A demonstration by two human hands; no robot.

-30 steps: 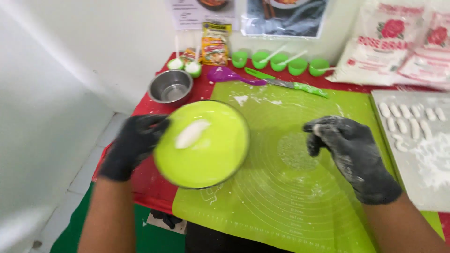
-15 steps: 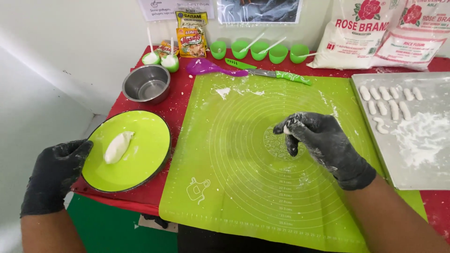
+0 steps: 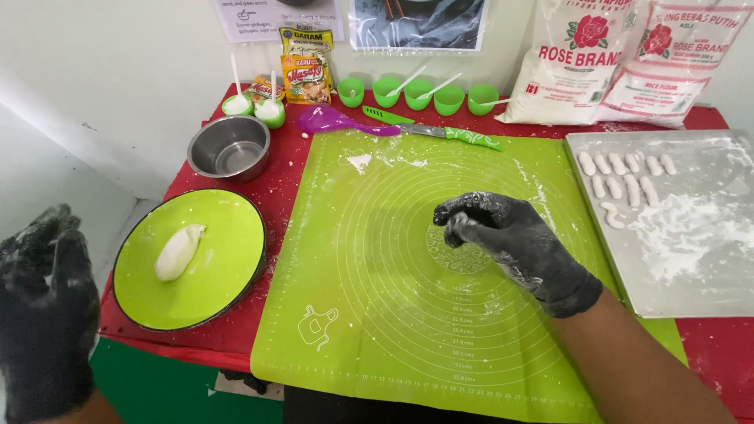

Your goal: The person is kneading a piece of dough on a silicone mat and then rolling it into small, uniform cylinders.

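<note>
While the right hand (image 3: 510, 239) rests on the middle of the green mat (image 3: 393, 314) with its fingers curled in, I cannot tell if it pinches a bit of dough or nothing at all. The left hand (image 3: 43, 306) is off the left edge of the red worktop (image 3: 275, 188), fingers loose and spread, holding nothing. Between the two hands sits the green plate (image 3: 228, 275), just left of the mat. On the plate lies a white dough lump (image 3: 179, 251). It is long, and its long way tilts from lower left up to upper right. The dough lump is to the right of the left hand and to the left of the right hand. The left hand looks nearer to it. Far right, small dough sticks (image 3: 624, 177) lie on a floury grey tray (image 3: 707, 283), well apart from both hands.
</note>
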